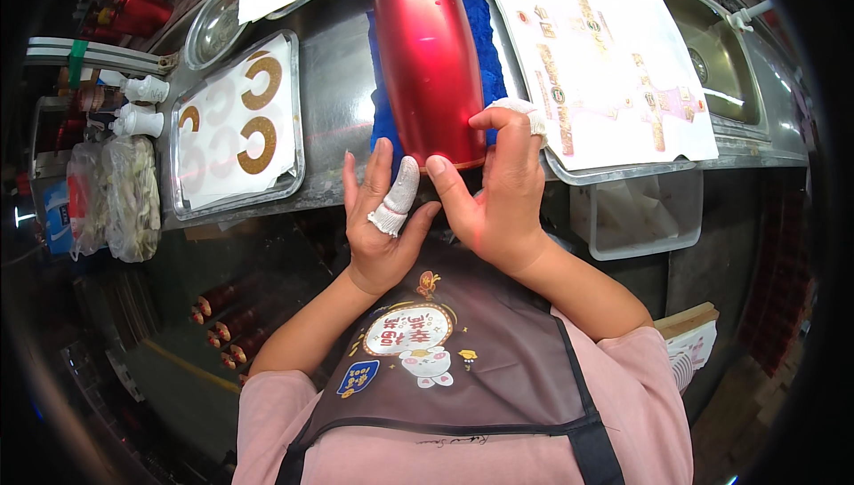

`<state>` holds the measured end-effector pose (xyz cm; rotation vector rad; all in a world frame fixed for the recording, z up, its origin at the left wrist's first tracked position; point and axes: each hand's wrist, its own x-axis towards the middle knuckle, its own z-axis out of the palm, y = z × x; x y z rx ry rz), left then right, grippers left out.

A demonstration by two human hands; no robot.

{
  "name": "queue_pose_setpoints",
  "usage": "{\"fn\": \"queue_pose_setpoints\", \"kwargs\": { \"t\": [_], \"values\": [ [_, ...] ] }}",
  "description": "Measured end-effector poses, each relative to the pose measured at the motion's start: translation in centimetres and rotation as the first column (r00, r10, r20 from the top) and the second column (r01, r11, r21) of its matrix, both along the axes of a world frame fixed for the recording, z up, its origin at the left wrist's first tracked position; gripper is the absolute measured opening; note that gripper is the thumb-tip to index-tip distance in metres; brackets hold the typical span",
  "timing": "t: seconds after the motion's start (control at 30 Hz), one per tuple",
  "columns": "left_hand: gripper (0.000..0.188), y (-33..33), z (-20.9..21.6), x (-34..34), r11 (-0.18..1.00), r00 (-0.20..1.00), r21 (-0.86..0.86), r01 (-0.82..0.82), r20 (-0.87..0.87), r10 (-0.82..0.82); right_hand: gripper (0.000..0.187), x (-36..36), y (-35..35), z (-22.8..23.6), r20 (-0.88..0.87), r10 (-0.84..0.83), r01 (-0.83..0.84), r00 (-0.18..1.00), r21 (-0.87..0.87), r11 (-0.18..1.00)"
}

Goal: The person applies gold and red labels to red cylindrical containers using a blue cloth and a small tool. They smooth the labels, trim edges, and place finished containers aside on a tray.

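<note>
A glossy red bottle (430, 67) lies lengthwise on a blue cloth (480, 27), its neck pointing away and its base toward me. My right hand (507, 187) holds the bottle's right near corner, thumb against the base edge and bent index finger against the side; its other fingers are partly hidden. A white fabric cover wraps one of its fingers. To the left, my left hand (384, 218) has its fingers apart and holds nothing. Its index finger wears a white finger cot (398, 196), the tip close to the base edge; contact there is unclear.
Left on the metal counter (334, 85), a tray (298, 152) carries a sheet with gold C-shaped stickers (258, 145). At right lie printed decal sheets (614, 67), beside a sink (725, 58). Below the counter edge hangs or stands a clear plastic bin (645, 218). White bottles (138, 120) stand far left.
</note>
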<state>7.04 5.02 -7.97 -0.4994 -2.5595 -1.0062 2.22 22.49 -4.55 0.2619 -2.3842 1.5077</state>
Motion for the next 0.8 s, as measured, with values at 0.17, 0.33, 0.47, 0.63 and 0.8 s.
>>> {"fn": "queue_pose_setpoints", "kwargs": {
  "t": [0.17,0.33,0.47,0.63,0.8],
  "values": [
    [0.062,0.2,0.5,-0.3,1.000,1.000,-0.008,0.007,-0.006,-0.007,0.048,0.3,1.1,-0.1,0.045,0.056,-0.054,0.997,-0.041,0.998],
    [0.057,0.4,0.6,-0.3,1.000,1.000,-0.008,-0.003,-0.002,0.003,0.049,0.3,1.2,0.2,0.059,0.063,-0.061,0.996,-0.027,0.998],
    [0.054,0.3,0.4,-0.4,1.000,1.000,-0.017,-0.002,-0.014,0.001,0.057,0.1,0.4,0.0,-0.132,-0.016,0.028,0.991,0.089,0.996],
    [0.053,0.1,0.5,-0.7,1.000,1.000,-0.028,0.012,-0.027,-0.013,0.060,-0.1,0.0,-0.5,-0.160,-0.024,0.040,0.987,0.100,0.994],
    [0.055,0.1,0.8,-0.7,0.998,0.999,-0.054,0.020,-0.039,-0.022,0.056,-0.1,0.4,-0.5,-0.154,-0.002,0.013,0.988,0.072,0.997]
  ]
}}
